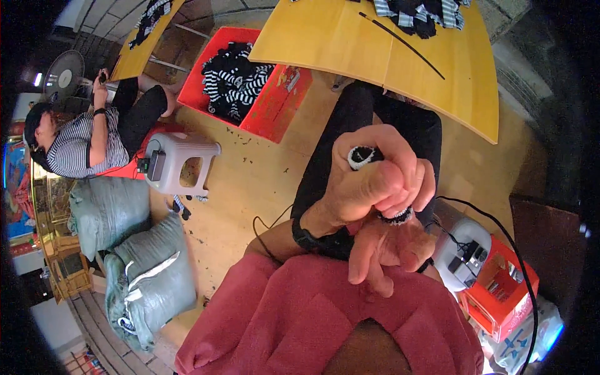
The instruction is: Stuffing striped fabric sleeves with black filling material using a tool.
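Observation:
My left hand (pixel 378 172) is closed round a small black knitted piece with a white rim (pixel 361 157), whose rolled opening shows between thumb and forefinger. Right below it, my right hand (pixel 394 247) meets the left, some of its fingers pointing down and apart. A black-and-white knitted edge (pixel 397 217) lies between the two hands, against the right fingers. The middle of the piece is hidden inside my left fist. Both hands are held up over my lap, above the red cloth (pixel 325 312).
A yellow table (pixel 325 40) holds knitted pieces (pixel 419 15) and a dark rod (pixel 403 45). Beside it stands a red crate (pixel 275 103) of striped knitwear (pixel 237 81). Left are a seated person (pixel 90 140), a grey stool (pixel 181 162) and stuffed sacks (pixel 150 281); right, a cable (pixel 509 240).

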A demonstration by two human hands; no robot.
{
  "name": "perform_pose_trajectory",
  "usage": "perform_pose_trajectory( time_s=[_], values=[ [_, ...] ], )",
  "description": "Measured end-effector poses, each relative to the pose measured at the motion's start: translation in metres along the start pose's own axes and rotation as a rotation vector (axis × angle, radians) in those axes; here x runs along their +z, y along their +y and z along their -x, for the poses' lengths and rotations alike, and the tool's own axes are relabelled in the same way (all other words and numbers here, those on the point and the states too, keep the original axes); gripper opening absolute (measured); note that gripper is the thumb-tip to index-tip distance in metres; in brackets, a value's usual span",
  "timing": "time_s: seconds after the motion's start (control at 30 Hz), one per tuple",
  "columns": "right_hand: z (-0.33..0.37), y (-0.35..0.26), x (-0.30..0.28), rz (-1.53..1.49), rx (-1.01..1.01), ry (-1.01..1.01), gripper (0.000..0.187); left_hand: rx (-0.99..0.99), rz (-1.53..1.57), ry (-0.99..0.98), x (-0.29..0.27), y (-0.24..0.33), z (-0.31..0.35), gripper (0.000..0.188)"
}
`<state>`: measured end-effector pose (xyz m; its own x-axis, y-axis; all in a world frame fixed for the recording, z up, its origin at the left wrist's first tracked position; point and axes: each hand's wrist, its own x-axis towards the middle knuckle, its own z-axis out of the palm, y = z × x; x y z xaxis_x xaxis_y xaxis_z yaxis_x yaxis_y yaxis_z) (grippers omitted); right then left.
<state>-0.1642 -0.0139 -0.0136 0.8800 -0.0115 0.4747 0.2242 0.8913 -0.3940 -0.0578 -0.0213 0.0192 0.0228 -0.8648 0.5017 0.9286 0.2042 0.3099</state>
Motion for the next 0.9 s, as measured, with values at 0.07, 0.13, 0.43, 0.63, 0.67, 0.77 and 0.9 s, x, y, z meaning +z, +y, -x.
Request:
perform_pose_trajectory(
  time_s=[0.07,0.13,0.43,0.63,0.67,0.77,0.9],
  values=[
    [-0.005,0.003,-0.005,-0.059,0.013,-0.067,0.062,-0.052,-0.081,0.005,0.0,0.002,0.004,0.025],
    [-0.006,0.002,-0.003,-0.115,0.026,-0.122,0.061,-0.101,-0.12,0.019,-0.001,0.007,0.008,0.025],
    [0.006,-0.007,0.002,0.091,-0.2,0.235,0.056,-0.349,-0.394,0.085,-0.005,0.013,0.009,0.013],
    [-0.008,-0.005,0.024,0.285,-0.069,0.776,0.059,-0.188,0.03,0.056,-0.025,0.018,-0.002,0.023],
    [-0.006,-0.005,0.02,0.283,-0.072,0.779,0.059,-0.201,0.037,0.053,-0.024,0.017,-0.003,0.028],
    [-0.002,-0.01,0.013,0.143,0.115,0.494,0.059,-0.162,0.001,0.058,-0.017,0.011,-0.001,0.034],
    [0.004,0.0,-0.002,-0.034,0.037,0.246,0.062,-0.108,-0.079,0.031,-0.007,0.01,0.003,0.029]
  ],
)
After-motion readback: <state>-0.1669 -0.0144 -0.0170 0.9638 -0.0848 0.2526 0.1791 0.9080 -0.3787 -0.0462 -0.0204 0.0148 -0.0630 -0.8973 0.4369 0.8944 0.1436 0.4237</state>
